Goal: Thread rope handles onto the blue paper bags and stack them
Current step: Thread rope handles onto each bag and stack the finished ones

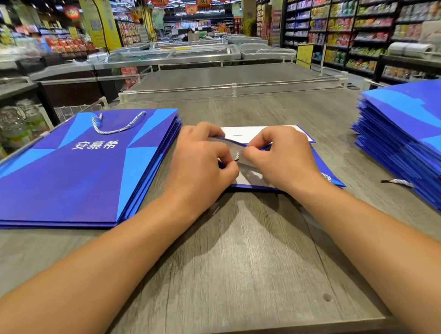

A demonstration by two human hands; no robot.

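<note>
Head view: both hands meet over one bag (327,176) lying flat at the tabletop (241,250) centre, its white inner lip folded open.
Rope: a short white tip (237,157) shows between the two hands, right at the bag's top edge.
Left hand: left hand (201,159) has fingers curled, thumb and forefinger pinching the rope tip, a closed grip on the rope.
Right hand: right hand (278,154) is curled too, fingertips pinching the bag's edge by the tip, it seems; exactly what it nips is hidden.
Pose: both forearms reach straight out toward 12 o'clock, wrists low, knuckles up, hands nearly touching.
Left stack: at 10 o'clock, bags (70,173) piled with a rope handle (117,125) already on the top one.
Right stack: at 3 o'clock, a taller pile (426,145); a loose rope end (398,182) pokes out at its near side.
Risk: the tip looks frayed, so it could snag or miss its hole; I judge a hard tug might tear the paper lip.
Risk two: the bag could slide on the tabletop if neither hand pins it down.
</note>
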